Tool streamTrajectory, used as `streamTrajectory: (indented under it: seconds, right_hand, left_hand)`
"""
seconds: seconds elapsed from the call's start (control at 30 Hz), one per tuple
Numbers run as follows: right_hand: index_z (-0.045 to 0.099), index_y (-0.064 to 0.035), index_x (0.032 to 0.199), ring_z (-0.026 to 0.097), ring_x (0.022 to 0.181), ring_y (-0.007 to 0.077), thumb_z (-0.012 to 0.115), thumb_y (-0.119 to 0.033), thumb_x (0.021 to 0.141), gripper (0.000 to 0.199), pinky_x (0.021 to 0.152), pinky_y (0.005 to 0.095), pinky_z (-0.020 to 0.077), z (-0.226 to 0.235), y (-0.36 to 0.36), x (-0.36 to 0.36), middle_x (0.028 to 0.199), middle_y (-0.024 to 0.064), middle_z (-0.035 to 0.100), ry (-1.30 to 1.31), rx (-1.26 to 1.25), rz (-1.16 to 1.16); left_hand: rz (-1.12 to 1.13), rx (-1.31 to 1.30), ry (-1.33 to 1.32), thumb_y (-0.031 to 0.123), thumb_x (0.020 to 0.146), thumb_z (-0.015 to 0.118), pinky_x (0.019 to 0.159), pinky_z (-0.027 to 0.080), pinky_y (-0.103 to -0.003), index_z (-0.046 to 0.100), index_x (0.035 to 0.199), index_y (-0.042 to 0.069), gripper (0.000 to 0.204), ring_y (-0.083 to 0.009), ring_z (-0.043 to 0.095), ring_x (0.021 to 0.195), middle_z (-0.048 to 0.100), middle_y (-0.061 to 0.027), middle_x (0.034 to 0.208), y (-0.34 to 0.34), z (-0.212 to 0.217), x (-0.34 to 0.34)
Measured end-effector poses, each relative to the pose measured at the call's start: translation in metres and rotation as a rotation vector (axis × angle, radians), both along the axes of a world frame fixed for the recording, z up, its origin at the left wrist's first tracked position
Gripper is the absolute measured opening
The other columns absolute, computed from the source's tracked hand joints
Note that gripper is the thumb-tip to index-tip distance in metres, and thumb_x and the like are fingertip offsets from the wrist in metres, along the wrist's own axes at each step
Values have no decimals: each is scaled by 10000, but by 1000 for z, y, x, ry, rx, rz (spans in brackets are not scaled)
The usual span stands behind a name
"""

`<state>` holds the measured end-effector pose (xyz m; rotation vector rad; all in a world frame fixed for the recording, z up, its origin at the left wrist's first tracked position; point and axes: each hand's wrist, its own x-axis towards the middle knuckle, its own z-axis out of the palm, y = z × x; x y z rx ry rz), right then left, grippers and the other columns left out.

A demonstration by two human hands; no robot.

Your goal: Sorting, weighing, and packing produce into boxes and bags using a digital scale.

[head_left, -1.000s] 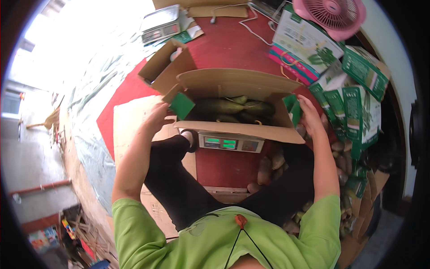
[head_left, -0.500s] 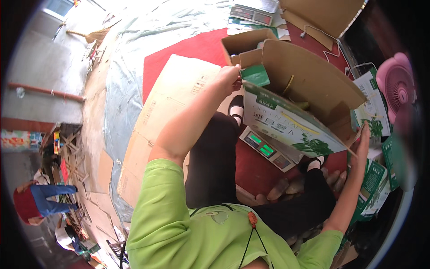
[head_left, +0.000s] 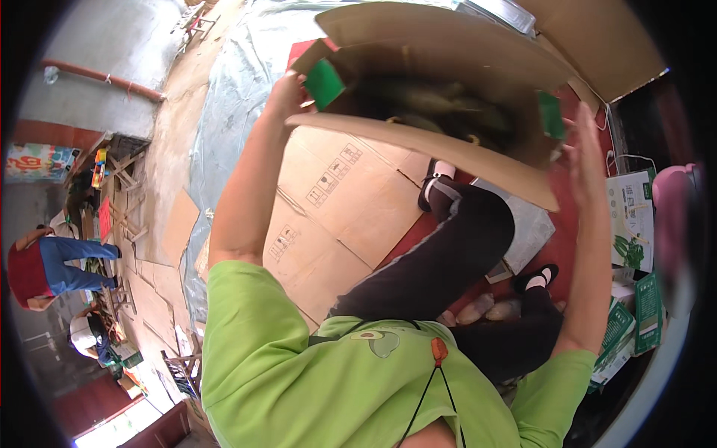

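An open cardboard box (head_left: 441, 153) is raised in front of me, its brown flaps spread. Inside lie dark greenish long pieces (head_left: 478, 116), too dim and blurred to name surely. My left hand (head_left: 293, 93) grips the box's left end beside a green tab (head_left: 324, 84). At the opposite end my right hand (head_left: 584, 153) holds the side near another green tab (head_left: 551, 116), fingers fairly straight and partly blurred. Below the box, a scale with a metal plate (head_left: 519, 224) stands on the red floor covering, partly hidden by my leg.
A flattened cardboard sheet (head_left: 336, 216) lies left of my legs. Wrapped pale items (head_left: 478, 308) rest between my feet. At right are green-and-white cartons (head_left: 648, 313) and a pink fan (head_left: 676, 216). A person in a red top (head_left: 33, 272) stands far left, another person nearby.
Both hands have swung the box up and to the left, from over the scale to above the cardboard sheet. My view has turned, and the scale's lit display is now hidden.
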<state>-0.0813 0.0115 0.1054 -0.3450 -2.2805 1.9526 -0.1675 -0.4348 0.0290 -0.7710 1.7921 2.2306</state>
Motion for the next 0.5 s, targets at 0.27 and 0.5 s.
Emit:
streamTrajectory:
  seconds: [0.27,0.5]
  right_hand:
    - [166,-40,1448,409,1245,277,525,-596,843,897,1003,339,324,-99,-185,1,1371,220,389,-201,-49,172]
    - [62,18,1445,418,1216,352,565,-580,820,1001,998,376,348,-207,-308,91,1337,311,371,-440,-92,333]
  left_hand:
    - [179,-170,-115,612,894,390,636,361,-340,622,962,230,452,-170,497,721,578,42,825,-196,-51,85]
    - [181,-231,-325,651,865,407,687,387,-372,634,992,197,523,-195,503,736,603,-24,812,-335,-105,191]
